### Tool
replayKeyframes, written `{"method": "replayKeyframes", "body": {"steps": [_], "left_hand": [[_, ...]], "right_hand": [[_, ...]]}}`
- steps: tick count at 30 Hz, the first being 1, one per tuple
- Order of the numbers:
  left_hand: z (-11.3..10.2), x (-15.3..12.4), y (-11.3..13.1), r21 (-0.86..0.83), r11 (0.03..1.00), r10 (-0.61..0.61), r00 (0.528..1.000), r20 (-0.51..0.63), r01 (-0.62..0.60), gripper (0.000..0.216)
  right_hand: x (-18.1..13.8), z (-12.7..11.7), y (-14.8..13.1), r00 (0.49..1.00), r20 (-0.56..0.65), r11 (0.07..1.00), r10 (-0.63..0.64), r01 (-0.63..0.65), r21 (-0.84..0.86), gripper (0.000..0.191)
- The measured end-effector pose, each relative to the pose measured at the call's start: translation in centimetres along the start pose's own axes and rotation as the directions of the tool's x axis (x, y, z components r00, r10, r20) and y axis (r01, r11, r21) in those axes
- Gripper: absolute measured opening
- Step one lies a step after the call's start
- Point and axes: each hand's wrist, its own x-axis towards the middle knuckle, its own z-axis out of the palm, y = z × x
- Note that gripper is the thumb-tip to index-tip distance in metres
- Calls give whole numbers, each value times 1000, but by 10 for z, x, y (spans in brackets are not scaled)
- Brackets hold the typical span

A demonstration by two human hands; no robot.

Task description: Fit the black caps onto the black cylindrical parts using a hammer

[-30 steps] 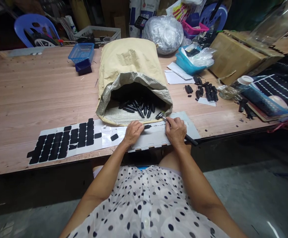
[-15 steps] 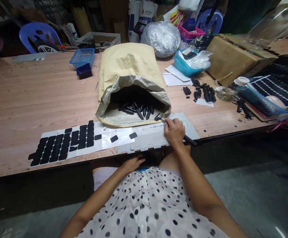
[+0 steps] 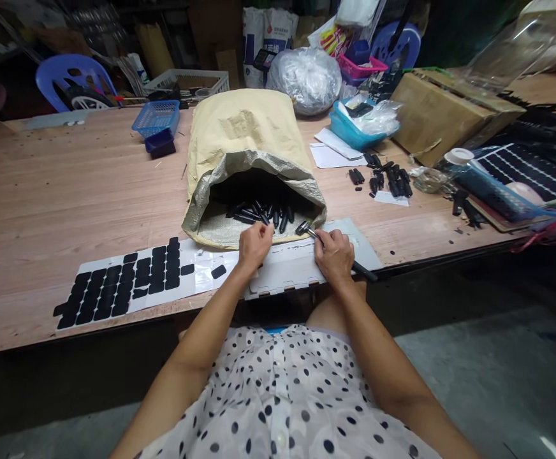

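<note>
My left hand (image 3: 255, 246) is at the front lip of the open yellow sack (image 3: 242, 127), its thumb and fingers pinched at the end of a slim black part (image 3: 264, 220). Several similar black parts lie in the silver-lined mouth. In my right hand (image 3: 334, 256) is a hammer (image 3: 365, 271), held around the handle close to the metal head, which rests by the sack's right corner. Beneath both hands lies a flat grey board (image 3: 285, 271) along the table edge. On the left, a white sheet bears rows of black rounded stickers (image 3: 110, 287), with a loose one (image 3: 219, 272) apart.
Blue baskets (image 3: 157, 116) stand behind the sack on the left. To the right, small black parts (image 3: 393, 178) lie in clusters near a teal basket (image 3: 361, 127) and a cardboard box (image 3: 440, 118). A bundled clear plastic bag (image 3: 304, 80) sits behind the sack.
My left hand has risen from my lap to the sack's mouth and closed at a black part. My right hand stays on the hammer. The view has shifted slightly.
</note>
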Motion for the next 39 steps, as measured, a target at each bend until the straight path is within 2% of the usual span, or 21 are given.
{"method": "replayKeyframes", "body": {"steps": [2, 4, 7, 10, 13, 15, 18, 20, 25, 31, 39], "left_hand": [[6, 26, 2, 171, 982, -63, 993, -100, 79, 31], [13, 41, 3, 284, 949, -105, 987, -124, 137, 25], [20, 45, 3, 347, 921, -138, 982, -130, 175, 20], [14, 41, -2, 346, 922, -130, 981, -142, 173, 14], [-1, 32, -14, 287, 955, -38, 990, -133, 76, 10], [-9, 22, -25, 211, 973, 111, 991, -68, -95, 9], [-10, 3, -39, 113, 926, 352, 933, 80, -359, 9], [-4, -9, -46, 106, 894, 419, 896, 145, -435, 9], [15, -21, -54, 161, 875, 440, 889, 130, -456, 11], [20, -20, -56, 171, 856, 472, 873, 126, -488, 12], [18, -20, -55, 88, 901, 412, 901, 139, -425, 12]], "right_hand": [[0, 0, -1, 1000, 1, 1000, 0, 0, 8, 27], [0, 0, -1, 1000, 7, 1000, 4, -4, 14, 28], [0, -1, -3, 1000, 24, 1000, 14, -15, 15, 29], [0, -2, -3, 999, 49, 1000, 24, -24, 0, 29], [1, -3, -4, 998, 55, 1000, 28, -28, -5, 29], [1, -3, -4, 998, 53, 1000, 29, -29, -2, 29], [1, -2, -4, 998, 48, 999, 33, -33, 2, 29], [1, -2, -4, 998, 47, 999, 38, -38, 3, 29], [1, -4, -3, 997, 58, 999, 41, -41, -3, 30], [2, -5, 1, 997, 74, 999, 33, -34, 23, 29], [-16, -29, 0, 999, -12, 967, -43, 44, 251, 35]]}}
